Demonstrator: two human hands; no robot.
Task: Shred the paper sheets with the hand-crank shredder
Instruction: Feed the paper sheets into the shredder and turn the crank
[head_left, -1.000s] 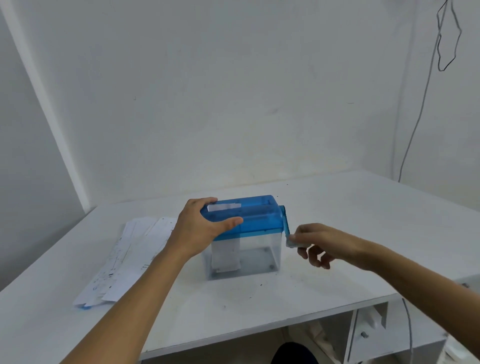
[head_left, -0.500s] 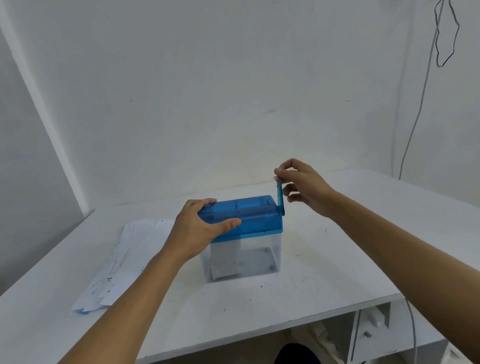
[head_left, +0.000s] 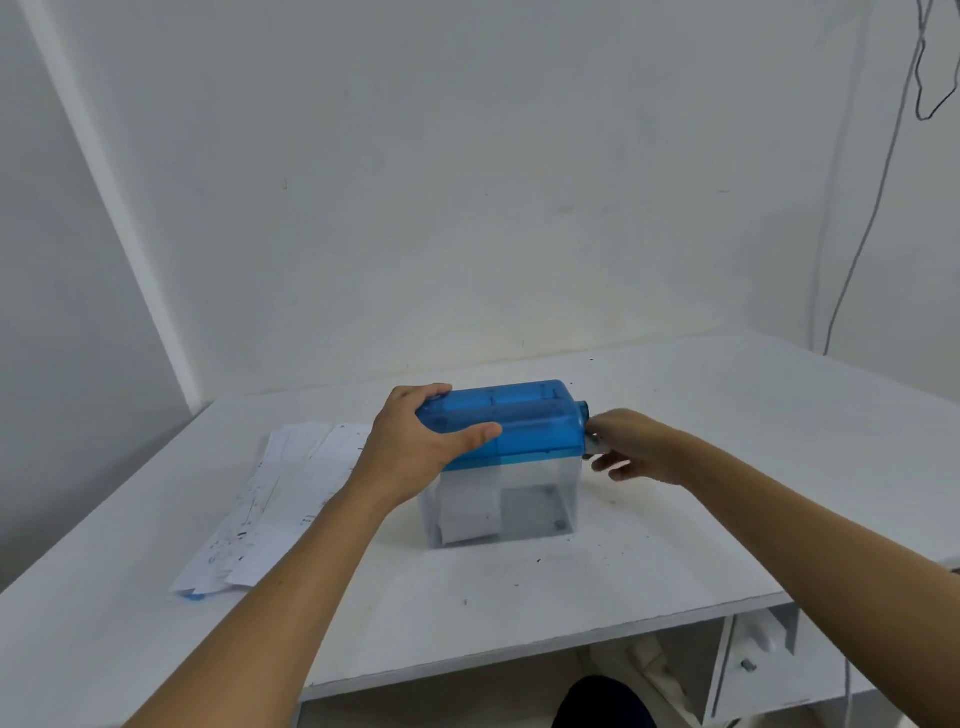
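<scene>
On the left of the desk (head_left: 675, 561) lies a loose fan of paper sheets (head_left: 280, 499), thin and floppy. They are best lifted one at a time by an edge and fed in straight, or I'd expect them to buckle.

Just beside them the left hand (head_left: 415, 447) clamps the blue top of the shredder (head_left: 519, 431), thumb on the near face and fingers curled over the far edge. That looks the right place to brace it. The little plastic box seems light and would likely skid or tip under cranking.

A pale piece of paper (head_left: 467, 514) hangs in its clear bin (head_left: 540, 499).

At the right end the right hand (head_left: 639, 447) pinches the small knob of the crank (head_left: 593, 446) between thumb and fingers. The crank is stiff, slim plastic and wants even turns, not jerks.
</scene>
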